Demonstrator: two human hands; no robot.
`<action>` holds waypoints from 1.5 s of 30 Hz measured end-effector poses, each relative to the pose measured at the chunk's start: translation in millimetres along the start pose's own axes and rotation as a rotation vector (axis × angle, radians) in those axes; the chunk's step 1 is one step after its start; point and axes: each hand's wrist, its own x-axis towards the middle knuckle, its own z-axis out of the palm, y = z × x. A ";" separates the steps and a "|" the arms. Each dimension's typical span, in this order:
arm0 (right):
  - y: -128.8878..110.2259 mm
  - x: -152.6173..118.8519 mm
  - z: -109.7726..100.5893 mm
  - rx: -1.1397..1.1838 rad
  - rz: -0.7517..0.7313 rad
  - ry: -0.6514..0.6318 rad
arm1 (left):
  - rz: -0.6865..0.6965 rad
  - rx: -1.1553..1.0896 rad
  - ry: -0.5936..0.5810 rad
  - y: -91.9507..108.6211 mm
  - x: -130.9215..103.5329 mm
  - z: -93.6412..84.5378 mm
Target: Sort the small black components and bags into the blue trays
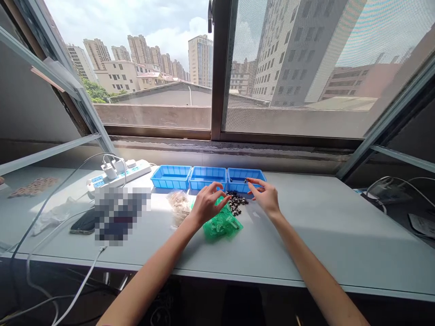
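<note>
Grey desk point(326, 217), right hand point(267, 199) pinching some dark bit point(245, 180) too tiny to make out. Left hand point(208, 203) half open, palm hidden, green bag point(222, 224) by its fingers.

trays point(208, 184): blue | bag point(220, 226): green | small parts point(235, 207): black | tabletop point(322, 222): pale grey | power strip point(137, 171): white

Head-high view, forward and down
</note>
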 end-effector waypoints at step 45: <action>1.2 -5.9 -11.1 -0.602 -0.121 -0.481 | -0.095 -0.001 -0.145 -2.8 -9.9 1.5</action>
